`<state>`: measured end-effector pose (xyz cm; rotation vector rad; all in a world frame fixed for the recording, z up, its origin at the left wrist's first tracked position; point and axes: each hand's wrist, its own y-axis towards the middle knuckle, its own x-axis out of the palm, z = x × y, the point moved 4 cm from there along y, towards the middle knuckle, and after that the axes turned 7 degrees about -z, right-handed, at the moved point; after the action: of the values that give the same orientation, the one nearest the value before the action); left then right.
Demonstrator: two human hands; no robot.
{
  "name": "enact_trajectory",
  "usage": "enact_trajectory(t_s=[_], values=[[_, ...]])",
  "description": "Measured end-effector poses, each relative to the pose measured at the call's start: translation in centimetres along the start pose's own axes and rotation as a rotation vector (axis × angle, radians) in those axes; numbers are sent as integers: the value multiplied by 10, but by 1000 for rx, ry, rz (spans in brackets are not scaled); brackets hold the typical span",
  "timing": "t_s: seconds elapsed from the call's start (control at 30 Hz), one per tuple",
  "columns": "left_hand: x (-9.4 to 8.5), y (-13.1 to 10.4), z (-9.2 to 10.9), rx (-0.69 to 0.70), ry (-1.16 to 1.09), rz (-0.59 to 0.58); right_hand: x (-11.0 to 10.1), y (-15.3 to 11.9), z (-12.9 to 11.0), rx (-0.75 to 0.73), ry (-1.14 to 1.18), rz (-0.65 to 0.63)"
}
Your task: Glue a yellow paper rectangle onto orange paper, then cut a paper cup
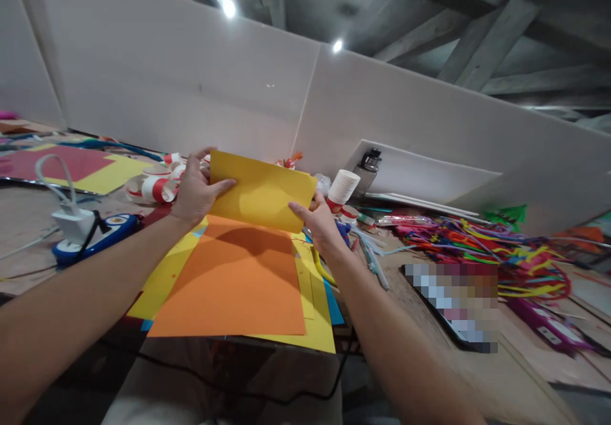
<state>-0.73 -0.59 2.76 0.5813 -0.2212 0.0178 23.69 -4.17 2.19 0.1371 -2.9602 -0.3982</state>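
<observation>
A yellow sheet of paper (260, 189) is held up between my two hands, tilted above the table. My left hand (198, 186) grips its left edge, thumb on the near face and fingers behind. At the lower right corner my right hand (319, 218) pinches the sheet, thumb in front; its other fingers are partly hidden. Below lies an orange sheet of paper (238, 285), shaded by the raised one. It rests on several yellow sheets (317, 329), and a blue sheet (335, 304) sticks out at the right.
Paper cups (344, 189) are stacked beside a dark bottle (367, 174). A blue power strip (107, 234) with a white charger (75, 221) sits at left. Colourful pipe cleaners (468, 240) and a phone (449, 307) lie at right. A white partition (191, 81) stands behind.
</observation>
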Motion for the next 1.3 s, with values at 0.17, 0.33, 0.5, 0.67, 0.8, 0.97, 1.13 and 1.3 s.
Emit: enact_trajectory(t_s=[0.17,0.33,0.5,0.67,0.8,0.97,1.13,1.3], values=[[9,-2,-10,-177,-162,-131,-10,5,8,-73,5,59],[10,-8,-28,-341,-176,-176,-15,5,9,-88,-7,87],[11,-10,-25,-290,-131,-87,-12,3,6,-77,17,25],[14,-12,-21,-296,-152,-116,-14,2,7,-89,4,32],[16,-13,-21,-299,-167,-122,-14,2,6,-113,-25,59],[17,-15,-25,-321,-187,-129,-13,0,5,-114,-43,79],[12,-14,-31,-322,-88,-142,-14,0,5,-161,-64,76],[12,-15,-30,-309,1,-149,-17,1,8,-193,-132,129]])
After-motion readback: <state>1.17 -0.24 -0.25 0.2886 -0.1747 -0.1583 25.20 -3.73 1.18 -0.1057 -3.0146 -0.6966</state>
